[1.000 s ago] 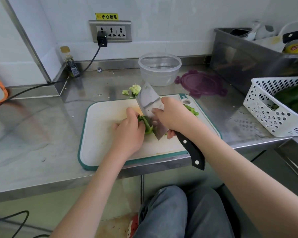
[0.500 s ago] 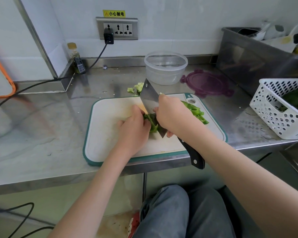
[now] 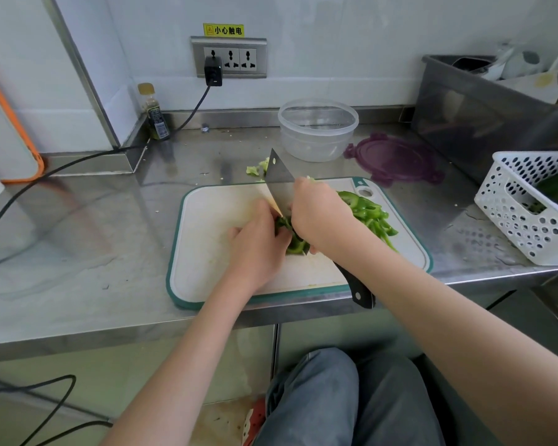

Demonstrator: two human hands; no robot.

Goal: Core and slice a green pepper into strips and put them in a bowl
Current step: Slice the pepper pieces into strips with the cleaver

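- Both hands work on the cutting board (image 3: 207, 272): left hand (image 3: 255, 249) pins the green pepper piece (image 3: 295, 243).
- Right hand (image 3: 319, 217) grips the cleaver (image 3: 279, 185), blade apparently on the pepper.
- Cut strips (image 3: 372, 218) lie right; the clear bowl (image 3: 318, 130) sits behind.

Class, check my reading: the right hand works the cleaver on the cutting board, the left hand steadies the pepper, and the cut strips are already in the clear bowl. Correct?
Not quite. The head view shows the clear bowl empty; the cut strips lie piled on the cutting board, right of the cleaver. The rest holds.

Yellow warning sticker (image 3: 223, 30) above wall socket (image 3: 228, 57): "小心触电". Bottle label (image 3: 158, 122) unreadable.
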